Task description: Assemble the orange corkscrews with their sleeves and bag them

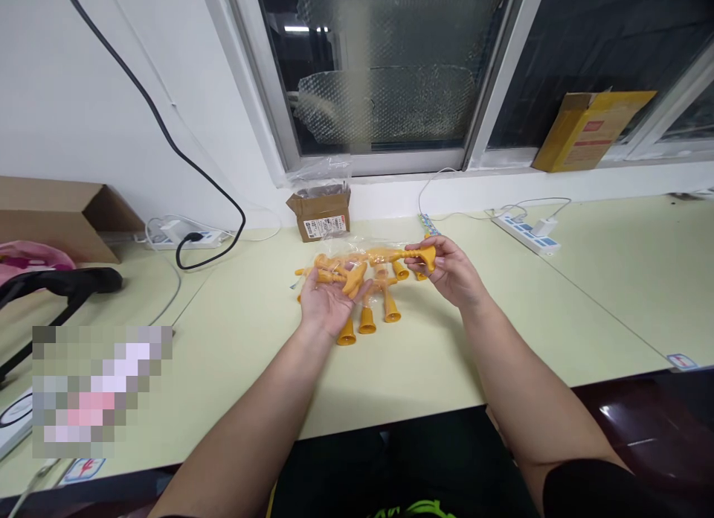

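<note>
My left hand [325, 308] is palm up, its fingers curled round an orange plastic piece [355, 279] with a flared, T-like end. My right hand [453, 274] pinches a similar orange plastic piece [427, 258] by its ribbed neck near the flared end. A crinkled clear plastic bag [357, 244] lies around and behind the pieces; I cannot tell which pieces are inside it. Several more orange pieces with bell-shaped ends [393, 311] rest on the table between and below my hands, partly hidden by the left one.
A small open cardboard box [323, 214] with a label stands behind the pieces. Power strips lie at left [184, 235] and right [524, 231] on the pale table [407, 384]. A black cable [150, 105] hangs at left. A carton [594, 131] leans on the window.
</note>
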Demonstrator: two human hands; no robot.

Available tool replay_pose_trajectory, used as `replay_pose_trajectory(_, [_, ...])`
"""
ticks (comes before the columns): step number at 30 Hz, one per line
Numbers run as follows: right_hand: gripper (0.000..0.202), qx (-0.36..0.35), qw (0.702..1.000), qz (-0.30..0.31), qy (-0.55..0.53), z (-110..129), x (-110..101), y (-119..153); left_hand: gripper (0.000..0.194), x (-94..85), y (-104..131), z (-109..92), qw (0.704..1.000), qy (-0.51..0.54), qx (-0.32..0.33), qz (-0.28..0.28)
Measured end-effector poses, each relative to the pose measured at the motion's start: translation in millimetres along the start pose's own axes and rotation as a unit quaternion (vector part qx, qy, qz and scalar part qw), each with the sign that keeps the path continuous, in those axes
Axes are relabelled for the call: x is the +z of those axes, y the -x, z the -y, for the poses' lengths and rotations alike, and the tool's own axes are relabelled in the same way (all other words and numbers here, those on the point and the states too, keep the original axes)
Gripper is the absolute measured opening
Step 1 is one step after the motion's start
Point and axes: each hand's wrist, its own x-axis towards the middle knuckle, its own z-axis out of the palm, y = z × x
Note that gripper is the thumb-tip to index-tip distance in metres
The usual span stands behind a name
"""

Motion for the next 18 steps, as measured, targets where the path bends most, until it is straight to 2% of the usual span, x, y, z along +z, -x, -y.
replay_pose_trajectory(5, [0.020, 0.011, 0.999, -0.023, 0.044, -1.4, 6.0, 0.8, 0.049, 4.1, 3.7, 0.0, 1.000, -0.003, -0.007, 0.001])
replay_pose_trajectory(9, [0.018, 0.038, 0.998, 0.028, 0.045, -0.9, 9.0, 2.2, 0.054, 4.9, 4.8, -0.2, 1.000, -0.014, -0.007, 0.002])
replay_pose_trajectory(14, [0.015, 0.035, 0.999, -0.010, 0.006, 0.4, 3.9, 2.8, 0.052, 3.2, 3.1, 0.2, 1.000, 0.000, 0.022, -0.001])
replay_pose_trajectory(18, [0.016, 0.075, 0.997, 0.032, -0.016, -2.8, 8.7, 4.3, 0.053, 1.5, 1.7, 1.0, 1.000, -0.007, 0.020, 0.020])
